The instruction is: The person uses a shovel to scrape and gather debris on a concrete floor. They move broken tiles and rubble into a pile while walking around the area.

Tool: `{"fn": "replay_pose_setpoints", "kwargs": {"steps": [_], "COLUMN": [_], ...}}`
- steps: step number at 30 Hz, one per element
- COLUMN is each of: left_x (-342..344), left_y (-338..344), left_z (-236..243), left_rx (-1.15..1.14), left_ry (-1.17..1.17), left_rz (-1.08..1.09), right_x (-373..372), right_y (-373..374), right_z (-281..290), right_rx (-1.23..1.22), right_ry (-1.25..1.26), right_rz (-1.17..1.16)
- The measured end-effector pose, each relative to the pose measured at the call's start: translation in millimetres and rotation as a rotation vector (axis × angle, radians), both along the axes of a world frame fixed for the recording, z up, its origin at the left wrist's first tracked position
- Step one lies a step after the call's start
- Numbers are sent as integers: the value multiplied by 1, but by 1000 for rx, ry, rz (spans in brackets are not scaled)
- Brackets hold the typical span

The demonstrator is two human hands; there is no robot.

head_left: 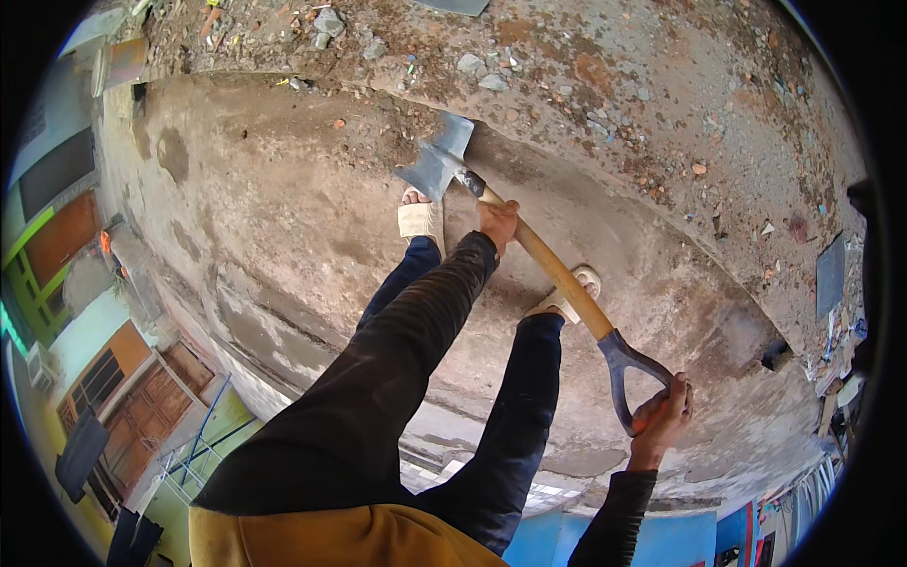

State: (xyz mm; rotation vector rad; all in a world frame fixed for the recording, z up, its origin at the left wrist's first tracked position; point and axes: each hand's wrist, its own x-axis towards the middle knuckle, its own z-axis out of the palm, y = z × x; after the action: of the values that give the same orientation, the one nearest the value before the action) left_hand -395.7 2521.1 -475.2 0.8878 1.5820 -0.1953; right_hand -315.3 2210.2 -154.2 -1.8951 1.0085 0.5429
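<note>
A shovel with a grey metal blade, a wooden shaft and a black D-shaped handle slants across the middle of the head view. My left hand is wrapped round the shaft just below the blade's socket. At the other end, my right hand grips the D-handle's crossbar. The blade carries no visible load and is beside the edge of the dirt strip; whether it touches the ground I cannot tell. My left sandal is close to the blade, and my right sandal is beside the shaft.
Beyond the stained concrete runs a strip of dirt and rubble with stones and brick bits. A flat grey piece lies on it at right. A dark hole breaks the edge. House fronts stand at left.
</note>
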Motion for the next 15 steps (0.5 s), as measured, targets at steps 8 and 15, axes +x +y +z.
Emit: {"fn": "replay_pose_setpoints", "kwargs": {"steps": [8,15], "left_x": [-44,-58], "left_y": [70,206], "left_z": [31,-26], "left_rx": [-47,-122], "left_ry": [-135,-60], "left_rz": [-10,101], "right_x": [-35,-27], "right_y": [107,192], "right_z": [44,-68], "right_rx": [-117,65], "right_ry": [-6,60], "right_rz": [-61,28]}}
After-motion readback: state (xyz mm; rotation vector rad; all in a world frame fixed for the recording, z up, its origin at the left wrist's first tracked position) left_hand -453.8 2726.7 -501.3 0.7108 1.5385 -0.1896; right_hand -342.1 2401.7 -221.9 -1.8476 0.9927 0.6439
